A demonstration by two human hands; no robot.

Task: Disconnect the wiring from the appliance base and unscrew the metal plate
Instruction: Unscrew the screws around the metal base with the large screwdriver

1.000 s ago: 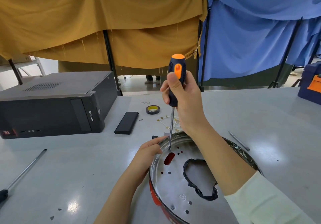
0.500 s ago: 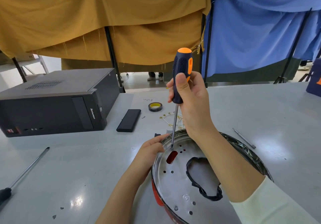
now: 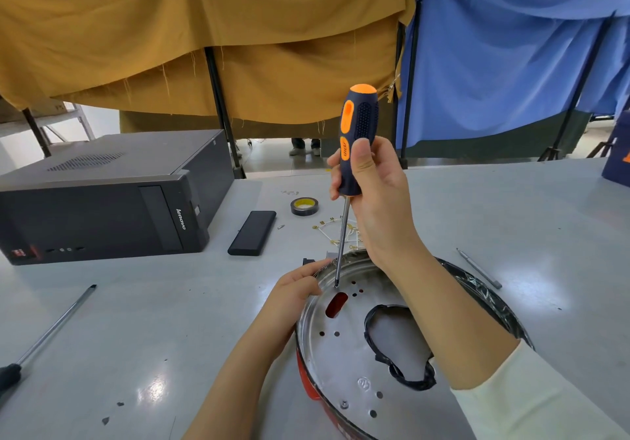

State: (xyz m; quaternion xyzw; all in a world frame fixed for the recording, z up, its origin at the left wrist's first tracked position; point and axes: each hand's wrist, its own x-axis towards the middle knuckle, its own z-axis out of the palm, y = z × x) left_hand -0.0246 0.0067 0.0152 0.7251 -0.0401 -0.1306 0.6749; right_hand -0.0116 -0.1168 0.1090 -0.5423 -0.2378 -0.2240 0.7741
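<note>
Grey desk [image 3: 494,221] backed by mustard and blue curtains; appliance base [image 3: 344,364] at its near edge, left hand [image 3: 296,289] gripping the rim; right hand [image 3: 371,194] clasps the screwdriver [image 3: 354,153], tip on the metal plate [image 3: 341,347]; computer tower [image 3: 102,197] far left.

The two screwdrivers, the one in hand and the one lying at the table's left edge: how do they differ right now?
The orange-and-navy screwdriver stands nearly upright, gripped by the right hand, its tip down on the metal plate. The black-handled screwdriver lies flat on the table, untouched. Its handle is partly cut off by the frame, while the other's shows whole. Both have long slim metal shafts.
</note>
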